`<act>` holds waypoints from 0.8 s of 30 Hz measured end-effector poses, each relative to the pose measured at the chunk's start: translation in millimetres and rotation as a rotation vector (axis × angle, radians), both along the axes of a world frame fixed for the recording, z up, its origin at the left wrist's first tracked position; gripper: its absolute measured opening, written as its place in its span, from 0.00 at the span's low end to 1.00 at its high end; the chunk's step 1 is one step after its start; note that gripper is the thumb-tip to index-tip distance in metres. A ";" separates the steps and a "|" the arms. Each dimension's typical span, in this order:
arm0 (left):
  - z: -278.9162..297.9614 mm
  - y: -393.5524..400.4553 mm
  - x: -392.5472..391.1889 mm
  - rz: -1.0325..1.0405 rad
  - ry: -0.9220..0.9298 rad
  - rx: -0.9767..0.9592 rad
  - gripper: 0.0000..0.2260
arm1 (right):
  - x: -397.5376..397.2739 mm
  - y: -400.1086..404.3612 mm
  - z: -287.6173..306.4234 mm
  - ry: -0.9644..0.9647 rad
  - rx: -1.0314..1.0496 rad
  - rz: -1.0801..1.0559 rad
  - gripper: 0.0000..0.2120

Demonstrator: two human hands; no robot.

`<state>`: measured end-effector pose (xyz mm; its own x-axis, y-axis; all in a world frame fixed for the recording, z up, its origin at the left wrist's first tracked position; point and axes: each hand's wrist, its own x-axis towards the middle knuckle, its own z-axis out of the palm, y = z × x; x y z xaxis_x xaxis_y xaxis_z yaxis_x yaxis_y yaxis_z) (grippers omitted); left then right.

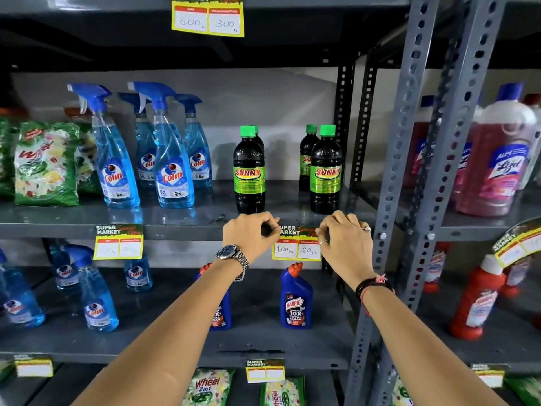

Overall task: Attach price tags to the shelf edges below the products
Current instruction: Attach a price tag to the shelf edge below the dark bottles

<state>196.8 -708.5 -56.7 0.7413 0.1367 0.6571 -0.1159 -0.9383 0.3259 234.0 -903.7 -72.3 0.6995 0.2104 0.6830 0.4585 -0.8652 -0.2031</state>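
A yellow price tag [296, 248] reading 100 and 80 hangs on the grey shelf edge [187, 232] below the dark Sunny bottles [249, 170]. My left hand [248, 233], with a watch on the wrist, pinches the tag's top left corner against the edge. My right hand [345, 238] pinches its top right corner. The tag's green header is partly hidden by both hands. A second tag [118, 242] hangs on the same edge below the blue Colin spray bottles [172, 159].
Another tag [207, 16] hangs from the shelf above. Harpic bottles [296, 300] stand on the shelf below. Perforated grey uprights [389, 200] divide this rack from the right one, which holds Lizol bottles [502, 159]. Green detergent packs [46, 165] sit at the left.
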 end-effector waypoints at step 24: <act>-0.5 -3.0 2.1 0.056 -0.003 -0.133 0.14 | 17.1 -5.2 8.5 0.007 0.232 0.100 0.12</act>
